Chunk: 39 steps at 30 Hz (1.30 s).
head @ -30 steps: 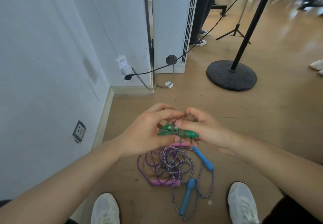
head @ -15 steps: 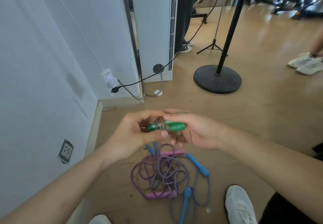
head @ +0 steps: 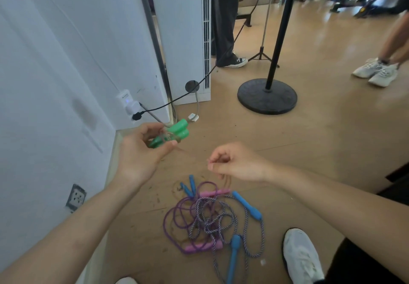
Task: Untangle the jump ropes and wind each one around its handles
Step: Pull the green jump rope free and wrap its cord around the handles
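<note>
Nearest, at five o'clock in the view, a white shoe (head: 303, 259) stands on the wooden floor (head: 332, 150). Just at its nine o'clock lies the tangle of jump ropes (head: 210, 219): a purple cord with pink handles (head: 200, 247) and a striped cord with blue handles (head: 233, 255), looped through one another on the floor.

At twelve o'clock from the tangle the right hand (head: 240, 164) hangs in the air. Its thumb and forefinger pinch a thin brown rope (head: 229, 180), and a short loop of it droops under the hand. A blurred strand runs off toward ten o'clock.

That strand ends at the left hand (head: 141, 153), whose fingers and thumb curl round a pair of green handles (head: 174, 134). The handles lie side by side, and turns of the brown rope wrap their middle. The two hands are well apart.

Farther on, at eleven o'clock from the left hand, a white adapter (head: 128, 104) with a black plug sits in the wall. At one o'clock stands the round black base (head: 266, 96) of a pole. Beyond it are another person's dark sneaker (head: 235, 61) and, at two o'clock, pale trainers (head: 376, 73).
</note>
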Each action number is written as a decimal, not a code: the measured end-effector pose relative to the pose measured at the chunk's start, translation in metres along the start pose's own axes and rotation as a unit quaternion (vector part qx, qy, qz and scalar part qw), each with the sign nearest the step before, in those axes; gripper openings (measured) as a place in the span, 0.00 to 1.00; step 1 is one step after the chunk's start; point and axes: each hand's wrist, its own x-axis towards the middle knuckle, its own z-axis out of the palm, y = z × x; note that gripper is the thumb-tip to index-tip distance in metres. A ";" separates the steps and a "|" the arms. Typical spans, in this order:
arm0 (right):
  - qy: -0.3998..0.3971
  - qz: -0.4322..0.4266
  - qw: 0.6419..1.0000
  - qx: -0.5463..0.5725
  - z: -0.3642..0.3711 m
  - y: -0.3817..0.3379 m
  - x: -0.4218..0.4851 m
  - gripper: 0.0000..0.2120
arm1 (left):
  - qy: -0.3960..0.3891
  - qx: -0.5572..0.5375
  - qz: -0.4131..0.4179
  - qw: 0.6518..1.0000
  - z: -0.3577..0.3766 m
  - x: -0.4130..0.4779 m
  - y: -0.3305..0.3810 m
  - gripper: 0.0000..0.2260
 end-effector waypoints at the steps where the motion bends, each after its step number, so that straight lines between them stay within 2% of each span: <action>1: 0.014 -0.010 0.999 -0.027 -0.002 -0.001 -0.001 0.03 | -0.003 0.037 0.021 0.999 -0.001 -0.001 0.001 0.18; 5: 0.027 -0.080 0.994 -0.069 -0.007 -0.010 -0.009 0.03 | -0.051 0.153 0.059 0.985 -0.003 -0.006 -0.002 0.20; 10: 0.036 -0.134 0.984 -0.111 -0.017 -0.023 -0.013 0.03 | -0.182 0.198 0.091 0.959 -0.001 -0.015 -0.013 0.23; 16: 0.033 -0.151 0.982 -0.112 -0.029 -0.029 -0.013 0.03 | -0.321 0.148 0.115 0.928 0.008 -0.038 -0.008 0.23; 19: 0.040 -0.160 0.981 -0.106 -0.033 -0.029 -0.010 0.04 | -0.371 0.074 0.069 0.923 0.006 -0.044 0.000 0.21; 23: 0.058 -0.154 0.982 -0.093 -0.041 -0.022 -0.004 0.04 | -0.375 -0.019 0.019 0.926 -0.002 -0.044 0.008 0.20; 28: 0.066 -0.122 0.988 -0.069 -0.044 -0.011 0.003 0.04 | -0.380 -0.139 -0.041 0.914 -0.014 -0.036 0.003 0.21; 32: 0.066 -0.099 0.990 -0.070 -0.040 -0.004 0.007 0.03 | -0.337 -0.236 -0.084 0.908 -0.016 -0.035 0.002 0.23; 35: 0.055 -0.078 0.995 -0.039 -0.035 -0.001 0.008 0.04 | -0.310 -0.327 -0.115 0.885 -0.018 -0.033 0.006 0.29; 39: 0.035 -0.054 0.998 0.007 -0.025 0.000 0.007 0.03 | -0.218 -0.401 -0.165 0.874 -0.015 -0.034 0.012 0.34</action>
